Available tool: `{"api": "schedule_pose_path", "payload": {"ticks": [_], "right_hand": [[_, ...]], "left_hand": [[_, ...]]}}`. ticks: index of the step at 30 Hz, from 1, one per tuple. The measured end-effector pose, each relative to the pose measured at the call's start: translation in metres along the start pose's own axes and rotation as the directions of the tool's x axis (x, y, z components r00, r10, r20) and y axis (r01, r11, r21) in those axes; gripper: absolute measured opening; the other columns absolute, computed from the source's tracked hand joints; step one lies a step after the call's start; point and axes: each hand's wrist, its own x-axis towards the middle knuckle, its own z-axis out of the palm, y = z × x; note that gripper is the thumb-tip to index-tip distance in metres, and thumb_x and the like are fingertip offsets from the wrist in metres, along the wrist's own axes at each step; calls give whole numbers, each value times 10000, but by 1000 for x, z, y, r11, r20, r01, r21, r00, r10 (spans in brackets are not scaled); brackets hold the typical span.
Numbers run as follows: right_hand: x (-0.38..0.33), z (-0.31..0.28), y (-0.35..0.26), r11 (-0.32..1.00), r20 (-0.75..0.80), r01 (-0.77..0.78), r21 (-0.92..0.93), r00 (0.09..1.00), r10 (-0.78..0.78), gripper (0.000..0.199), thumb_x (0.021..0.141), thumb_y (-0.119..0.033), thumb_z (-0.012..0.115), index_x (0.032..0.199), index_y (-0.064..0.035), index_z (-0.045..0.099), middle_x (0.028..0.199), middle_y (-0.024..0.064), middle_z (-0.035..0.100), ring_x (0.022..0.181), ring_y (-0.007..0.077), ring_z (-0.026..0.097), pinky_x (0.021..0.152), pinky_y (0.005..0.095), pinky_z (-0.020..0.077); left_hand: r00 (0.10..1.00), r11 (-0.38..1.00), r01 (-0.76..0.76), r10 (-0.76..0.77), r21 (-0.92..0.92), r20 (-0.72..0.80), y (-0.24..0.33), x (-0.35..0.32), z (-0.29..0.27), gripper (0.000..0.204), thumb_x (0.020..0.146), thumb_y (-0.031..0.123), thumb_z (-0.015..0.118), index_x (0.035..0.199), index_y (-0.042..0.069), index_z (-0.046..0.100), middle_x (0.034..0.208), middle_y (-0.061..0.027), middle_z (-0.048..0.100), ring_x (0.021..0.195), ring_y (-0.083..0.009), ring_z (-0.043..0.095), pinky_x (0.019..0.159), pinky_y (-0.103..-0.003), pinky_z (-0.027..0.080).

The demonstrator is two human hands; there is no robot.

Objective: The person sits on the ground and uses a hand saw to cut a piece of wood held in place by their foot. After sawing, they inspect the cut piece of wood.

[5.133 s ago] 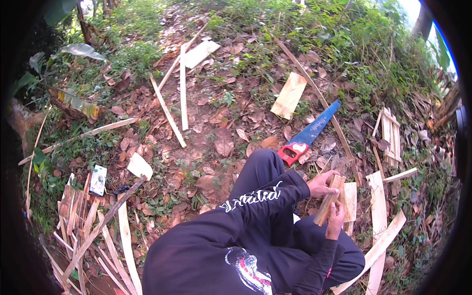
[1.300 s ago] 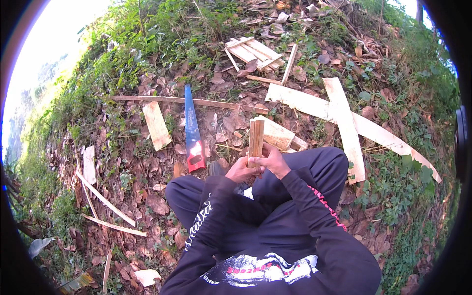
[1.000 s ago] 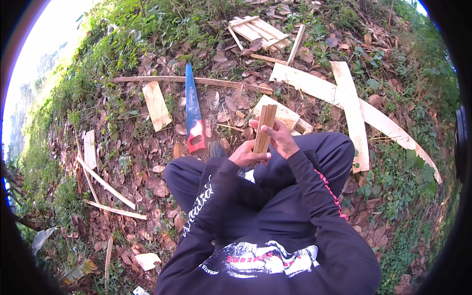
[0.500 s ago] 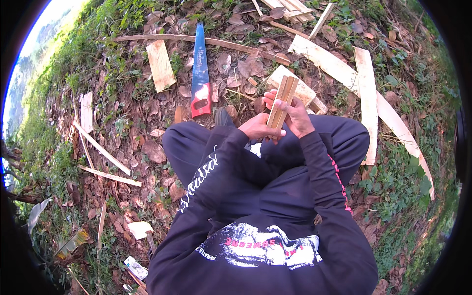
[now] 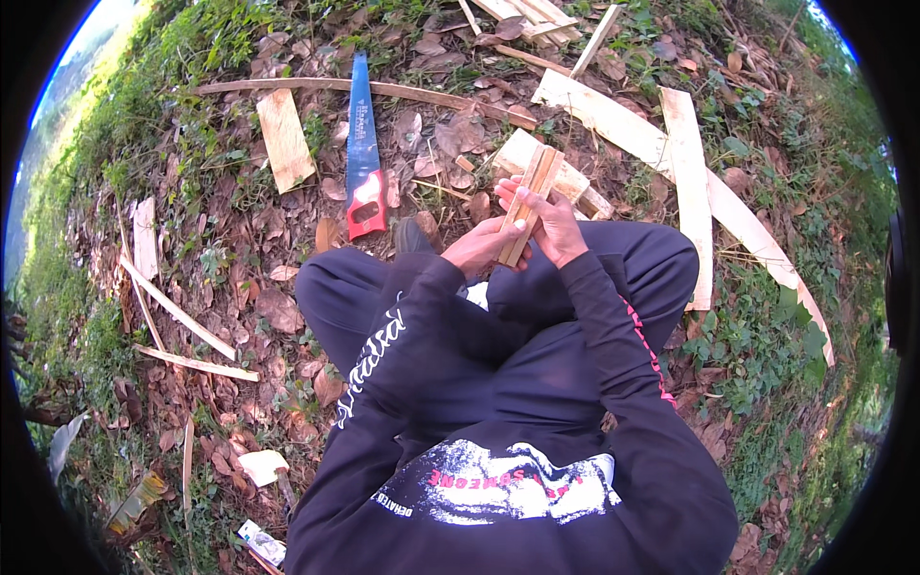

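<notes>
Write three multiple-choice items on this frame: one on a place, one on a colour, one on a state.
1. Where does the handsaw lie?
A. on leaf litter, left of the hands
B. across the knees
C. leaning on a tree

2. What colour is the saw's handle?
A. yellow
B. red
C. green

3. How are the wooden sticks held?
A. by neither hand
B. by one hand only
C. bundled between both hands

Key: 1 A, it lies flat on dead leaves; 2 B, red grip below a blue blade; 3 C, left hand and right hand both grip them.
</notes>
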Motion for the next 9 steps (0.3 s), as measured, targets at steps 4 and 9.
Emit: {"api": "schedule_pose_path", "payload": {"ticks": [4, 9], "right_hand": [[0, -1, 0, 1000, -8, 6, -28, 1000, -6, 448, 910, -100, 668, 1275, 83, 483, 1247, 224, 596, 1173, 300, 601, 1038, 413, 485], [0, -6, 2, 1000, -19, 22, -13, 1000, -22, 460, 907, -107, 672, 1282, 81, 482, 1252, 224, 595, 1175, 302, 600, 1043, 419, 478]], "left_hand": [[1000, 1000, 4, -4, -18, -5, 1, -1, 1, 401, 1011, 398, 505, 1139, 20, 546, 895, -84, 634, 774, -161, 645, 713, -295, 553], [1000, 1000, 3, -3, -19, 13, -6, 2, -5, 401, 1001, 408, 522, 1147, 35, 548, 903, -83, 640, 793, -165, 657, 714, -301, 553]]}}
